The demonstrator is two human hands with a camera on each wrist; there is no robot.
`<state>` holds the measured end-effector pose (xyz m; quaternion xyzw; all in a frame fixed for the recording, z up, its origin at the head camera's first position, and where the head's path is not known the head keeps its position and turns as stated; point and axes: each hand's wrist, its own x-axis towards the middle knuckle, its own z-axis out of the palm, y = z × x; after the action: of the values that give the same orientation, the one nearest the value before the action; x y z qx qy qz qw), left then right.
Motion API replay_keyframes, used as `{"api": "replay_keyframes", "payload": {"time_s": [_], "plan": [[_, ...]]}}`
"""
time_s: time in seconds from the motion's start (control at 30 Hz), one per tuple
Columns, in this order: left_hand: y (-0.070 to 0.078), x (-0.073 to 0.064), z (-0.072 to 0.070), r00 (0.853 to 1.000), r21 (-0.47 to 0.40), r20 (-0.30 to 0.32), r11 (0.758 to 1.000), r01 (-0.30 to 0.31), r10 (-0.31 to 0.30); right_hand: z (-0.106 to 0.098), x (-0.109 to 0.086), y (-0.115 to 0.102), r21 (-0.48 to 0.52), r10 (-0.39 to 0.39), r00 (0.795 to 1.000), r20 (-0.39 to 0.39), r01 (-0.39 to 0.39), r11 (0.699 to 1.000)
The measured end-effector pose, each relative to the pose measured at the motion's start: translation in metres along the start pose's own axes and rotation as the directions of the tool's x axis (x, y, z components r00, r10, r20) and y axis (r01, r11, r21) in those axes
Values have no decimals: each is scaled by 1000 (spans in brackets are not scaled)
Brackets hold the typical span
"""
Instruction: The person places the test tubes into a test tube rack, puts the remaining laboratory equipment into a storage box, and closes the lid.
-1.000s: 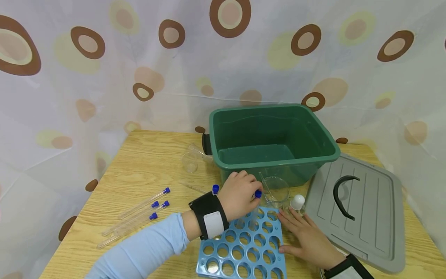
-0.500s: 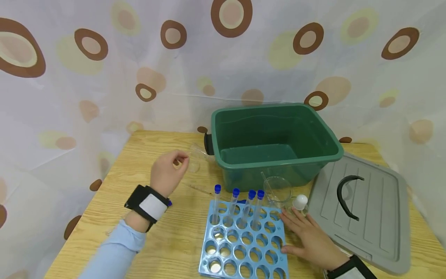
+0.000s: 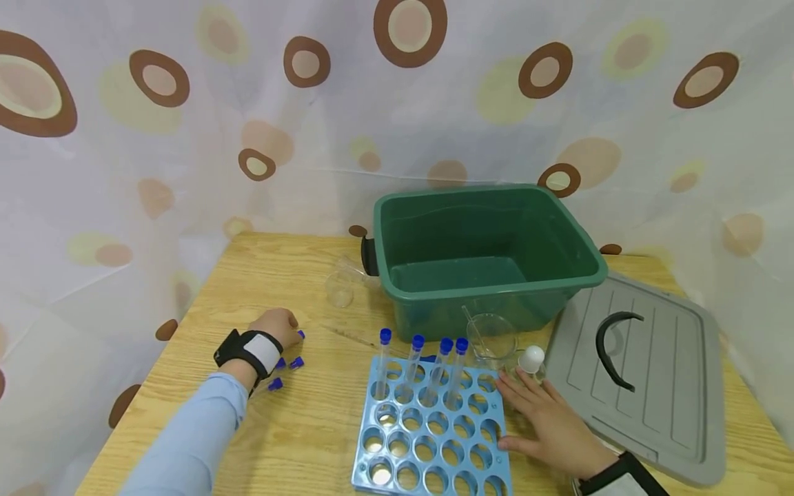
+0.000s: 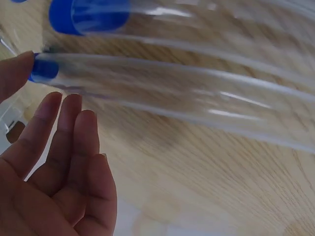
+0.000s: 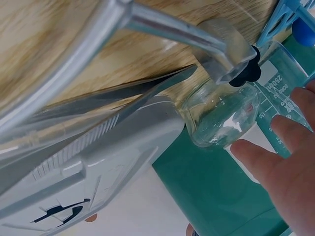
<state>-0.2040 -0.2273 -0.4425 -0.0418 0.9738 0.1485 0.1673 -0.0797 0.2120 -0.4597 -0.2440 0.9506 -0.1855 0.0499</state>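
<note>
In the head view, my left hand (image 3: 277, 326) is over the capped test tubes lying on the left of the table, their blue caps (image 3: 296, 362) showing. Seen from the left wrist, the thumb is at the blue end of one clear tube (image 4: 162, 93); the other fingers are spread loosely below it. Another tube (image 4: 197, 24) lies alongside. My right hand (image 3: 552, 427) lies with extended fingers at the right edge of the blue rack (image 3: 412, 438). Several blue-capped test tubes (image 3: 412, 372) stand in the rack's back part.
Behind the rack stands a green bin (image 3: 490, 289), with a glass beaker (image 3: 492, 336) before it. A white-capped glass vessel (image 3: 531, 359) is by the right fingertips. The grey lid (image 3: 645, 386) lies at right. Tweezers (image 5: 133, 103) appear in the right wrist view.
My left hand has released a test tube standing in the rack, then moved left to the tubes on the table. The right hand has stayed beside the rack.
</note>
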Motion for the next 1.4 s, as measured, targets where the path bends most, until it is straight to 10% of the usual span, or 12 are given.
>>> {"api": "replay_keyframes", "payload": {"time_s": [0.27,0.57,1.1,1.4], "plan": [[1,0,3,999,32,-42,999,-33,35,-1,0,-1,4,-6,1000,-1,6,1000],[8,-8,-23,971,22,-225,997,-76,78,-1,0,-1,-2,-3,1000,3,3,1000],[47,-43,-80,874,-172,-449,941,-291,189,0,1,-1,-4,9,1000,12,-9,1000],[75,-69,-104,785,-273,-548,826,-494,288,-2,2,-2,-13,8,1000,11,-7,1000]]}}
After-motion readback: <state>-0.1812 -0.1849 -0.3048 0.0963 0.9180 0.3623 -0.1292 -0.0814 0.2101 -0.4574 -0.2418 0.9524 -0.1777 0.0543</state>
